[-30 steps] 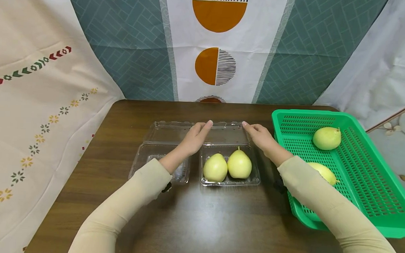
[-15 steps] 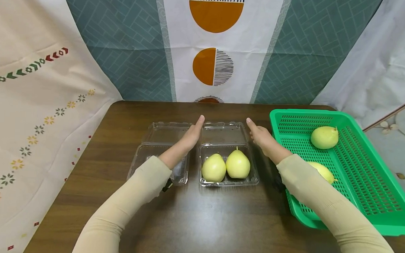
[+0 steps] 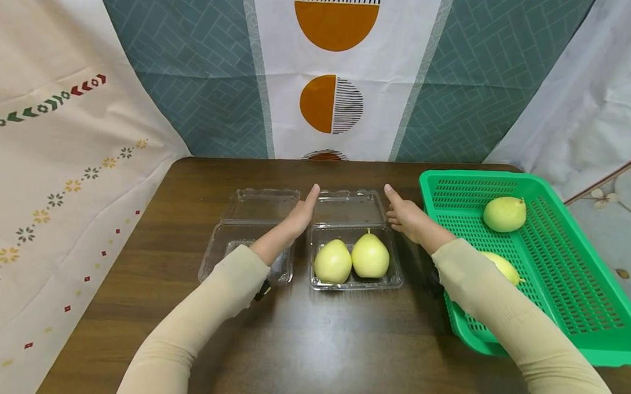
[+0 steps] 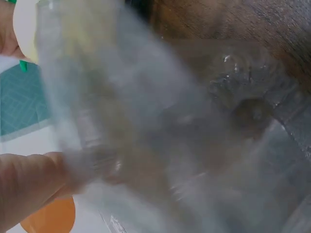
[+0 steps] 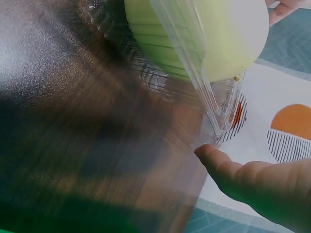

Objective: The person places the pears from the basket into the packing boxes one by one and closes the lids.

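A clear plastic clamshell box (image 3: 354,285) stands on the table with its lid (image 3: 349,208) folded back. Inside, two yellow-green pears (image 3: 333,261) sit side by side. My left hand (image 3: 298,215) is by the lid's left side, thumb pointing away from me, and overlaps the second box in the head view. Just off the lid's right side is my right hand (image 3: 410,217), thumb extended and other fingers loosely bent. In the right wrist view my thumb (image 5: 218,167) is close to the plastic edge. Blurred clear plastic fills much of the left wrist view beside my thumb (image 4: 26,182).
A second clear clamshell box (image 3: 220,246), lid folded back, stands at the left, partly hidden by my left arm. To the right is a green plastic basket (image 3: 473,175) holding a pear (image 3: 505,214) and another pear (image 3: 502,266) partly behind my right sleeve.
My hands have moved apart from over the lid's corners to its two sides, the left one going left. The view has shifted slightly. Boxes and pears stay as they were.
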`<state>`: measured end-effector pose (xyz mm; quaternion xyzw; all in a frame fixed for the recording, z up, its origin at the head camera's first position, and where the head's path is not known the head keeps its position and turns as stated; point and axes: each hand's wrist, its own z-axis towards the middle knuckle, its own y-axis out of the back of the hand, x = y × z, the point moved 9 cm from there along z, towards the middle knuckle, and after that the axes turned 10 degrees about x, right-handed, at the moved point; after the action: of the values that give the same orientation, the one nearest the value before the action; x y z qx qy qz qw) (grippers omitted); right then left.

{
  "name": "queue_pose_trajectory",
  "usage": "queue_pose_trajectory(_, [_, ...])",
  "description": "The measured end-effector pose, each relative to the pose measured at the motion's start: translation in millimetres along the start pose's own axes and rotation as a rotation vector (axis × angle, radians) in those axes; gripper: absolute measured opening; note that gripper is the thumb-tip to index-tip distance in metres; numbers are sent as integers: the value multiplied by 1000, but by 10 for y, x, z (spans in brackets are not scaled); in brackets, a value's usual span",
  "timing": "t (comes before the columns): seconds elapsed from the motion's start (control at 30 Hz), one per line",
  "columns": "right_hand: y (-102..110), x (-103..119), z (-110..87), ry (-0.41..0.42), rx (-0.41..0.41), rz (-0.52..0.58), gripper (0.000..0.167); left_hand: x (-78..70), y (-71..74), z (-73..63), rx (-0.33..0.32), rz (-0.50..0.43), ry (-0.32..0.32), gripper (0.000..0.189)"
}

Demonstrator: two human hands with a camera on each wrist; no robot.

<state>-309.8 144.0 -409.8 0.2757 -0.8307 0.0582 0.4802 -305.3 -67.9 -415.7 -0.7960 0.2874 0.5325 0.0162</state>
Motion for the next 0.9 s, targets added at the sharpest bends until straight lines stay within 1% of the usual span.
queue_pose_trajectory(0.17, [-28,8,11,-4,21,2,92,14,-22,3,17,36,-9,92])
queue_pose_trajectory(0.3, [-29,4,25,-8,18,3,91,40,-3,5,11,17,21,93])
queue_pose_trajectory(0.43, [-6,-14,31,-11,1,19,90,53,3,-1,-1,2,38,93])
queue_pose_trajectory(0.5, [9,-21,30,-10,-12,32,90,47,4,-6,-12,0,25,92])
queue_pose_trajectory(0.7, [49,-22,27,6,-41,52,88,13,-2,-9,-13,-5,-17,93])
queue_pose_trajectory(0.9, [59,11,2,28,-57,58,89,-28,15,-25,-23,-3,-28,92])
